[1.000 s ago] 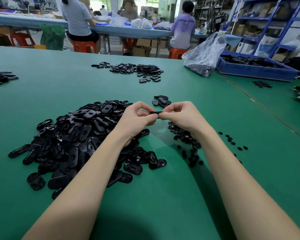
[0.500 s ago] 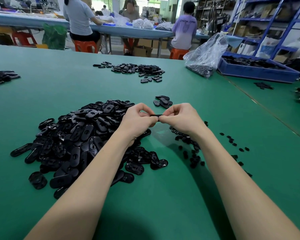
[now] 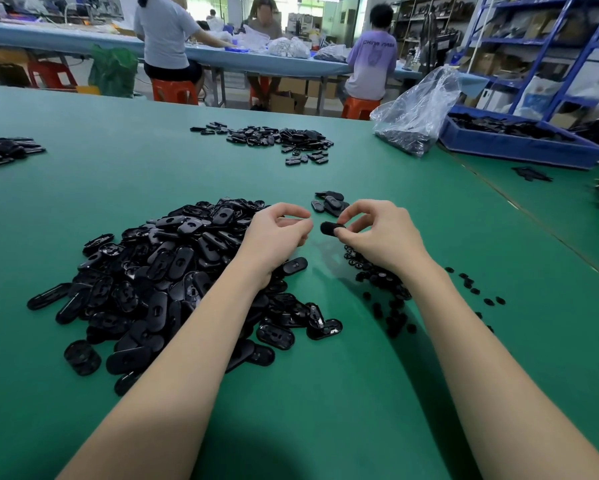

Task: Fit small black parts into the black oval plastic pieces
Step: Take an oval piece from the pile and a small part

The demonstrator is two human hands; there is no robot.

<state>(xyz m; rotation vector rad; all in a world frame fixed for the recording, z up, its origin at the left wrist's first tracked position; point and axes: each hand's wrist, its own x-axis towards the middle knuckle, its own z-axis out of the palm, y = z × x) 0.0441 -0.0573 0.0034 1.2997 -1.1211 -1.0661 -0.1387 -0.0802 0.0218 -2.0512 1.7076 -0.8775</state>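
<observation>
Hands are seen apart above a green desk [image 3: 325,393] in a workshop, with one black oval piece [image 3: 328,228] pinched between thumb and fingertips of the right hand [image 3: 381,233]. The left hand [image 3: 277,233], at nine o'clock of the oval, is held with fingers curled and nothing visibly gripped; whether a small part is hidden inside cannot be told. A large heap of ovals [image 3: 159,275] is spread at eight o'clock of the hands, a scatter of small black parts [image 3: 388,289] at five o'clock, and a small group of ovals [image 3: 331,202] at twelve o'clock. Whether the held oval is already fitted cannot be judged from here. A light fingertip pinch could let it drop into the unsorted heap, where a finished piece would be lost among unfinished ones.
</observation>
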